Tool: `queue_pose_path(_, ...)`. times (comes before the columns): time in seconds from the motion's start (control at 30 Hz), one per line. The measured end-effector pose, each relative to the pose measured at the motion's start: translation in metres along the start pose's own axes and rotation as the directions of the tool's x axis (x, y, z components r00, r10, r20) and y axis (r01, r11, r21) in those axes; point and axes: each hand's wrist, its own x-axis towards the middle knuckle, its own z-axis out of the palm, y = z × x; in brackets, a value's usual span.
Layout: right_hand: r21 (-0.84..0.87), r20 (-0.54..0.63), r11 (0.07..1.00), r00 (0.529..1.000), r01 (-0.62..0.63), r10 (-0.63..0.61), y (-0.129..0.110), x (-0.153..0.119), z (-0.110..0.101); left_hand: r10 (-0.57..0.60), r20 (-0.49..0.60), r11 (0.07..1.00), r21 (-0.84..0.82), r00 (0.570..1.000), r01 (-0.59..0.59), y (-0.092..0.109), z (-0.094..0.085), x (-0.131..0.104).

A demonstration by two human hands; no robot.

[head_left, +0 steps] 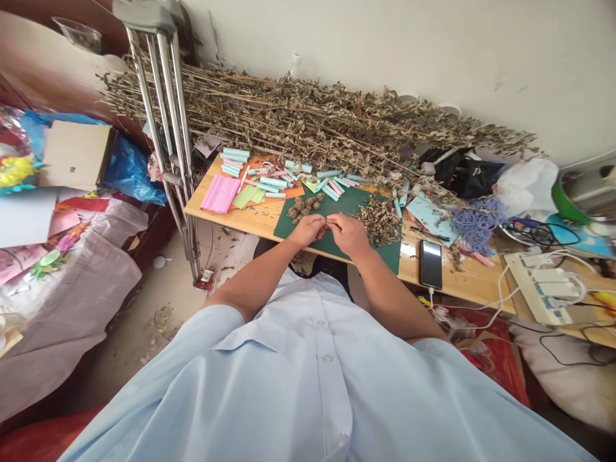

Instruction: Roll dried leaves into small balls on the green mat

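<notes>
My left hand [309,231] and my right hand [347,232] meet at the fingertips over the front part of a green mat [385,255]. Both have their fingers drawn together in a pinch; whatever lies between them is too small to make out. Just beyond my left hand sits a cluster of brown rolled balls [304,206]. A pile of dry crumpled leaves [380,220] lies beside my right hand. Light blue and pink paper rolls [332,190] are scattered at the mat's back edge.
Long dried plant stalks [308,119] lie along the wall. Metal crutches [166,109] stand at the table's left. Pink paper [220,194] lies on the left; a phone [430,264], blue-violet yarn [479,224] and a power strip [538,289] are on the right.
</notes>
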Motion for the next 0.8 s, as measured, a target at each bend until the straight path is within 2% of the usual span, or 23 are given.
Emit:
queue_pose_path(0.3, -0.127, 0.000, 0.992, 1.000, 0.017, -0.017, -0.004, 0.002, 0.000, 0.004, -0.029, 0.999, -0.037, 1.000, -0.005, 0.001, 0.002, -0.001)
queue_pose_path(0.5, -0.131, 0.049, 0.991, 0.998, 0.040, -0.034, -0.004, 0.005, -0.003, 0.031, -0.047, 0.994, 0.107, 0.998, -0.026, -0.001, 0.003, 0.000)
queue_pose_path(0.57, -0.055, 0.016, 0.998, 1.000, -0.019, 0.020, -0.003, 0.004, 0.000, 0.049, -0.047, 0.989, 0.140, 0.998, -0.042, 0.001, 0.004, -0.001)
queue_pose_path(0.67, 0.181, -0.044, 0.966, 0.980, -0.184, 0.195, -0.001, 0.002, 0.008, 0.046, -0.059, 0.986, 0.160, 0.997, -0.037, 0.003, 0.004, -0.002)
queue_pose_path(0.73, 0.385, -0.042, 0.874, 0.941, -0.296, 0.337, 0.000, 0.003, 0.015, 0.035, -0.070, 0.988, 0.155, 0.997, -0.024, 0.003, 0.004, -0.002)
queue_pose_path(0.8, 0.569, 0.002, 0.727, 0.885, -0.384, 0.465, 0.000, 0.004, 0.020, 0.026, -0.074, 0.990, 0.141, 0.997, -0.016, 0.001, 0.003, -0.001)
